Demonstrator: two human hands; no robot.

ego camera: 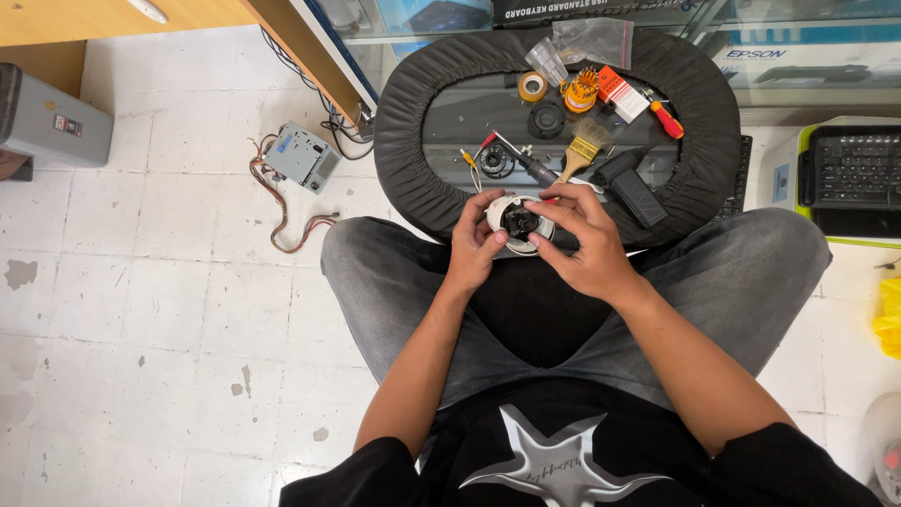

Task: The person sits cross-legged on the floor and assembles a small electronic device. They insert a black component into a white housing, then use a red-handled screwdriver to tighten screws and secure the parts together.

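Head view, looking down on a seated person's lap. Landmark: the oval stool top [427, 122] with its black padded rim, used as a work surface.

Item in hand: a small white dome camera [518, 222], round, with a dark lens module at its centre. It is held at the near edge of the stool top, just above the knees.

Left hand [472, 246]: fingers curled around the housing's left side, thumb on its lower rim, gripping it. Right hand [579, 242]: fingers closed over the right side, fingertips pinching at the top edge beside the lens module.

On the stool top, beyond the camera: a yellow-handled paintbrush [580, 150], a dark screwdriver [526, 164], a black ring part [495, 161], a roll of tape [533, 86], an orange bit holder [581, 91] and a red-handled screwdriver [665, 117]. Left of the stool, on the tiled floor, lies a grey metal drive unit [302, 156] with trailing wires.

Assessment: the step appears to be seating or turning the lens module in its housing. The next move would call for a firm left-hand hold and fine fingertip control from the right; no tool is in either hand.
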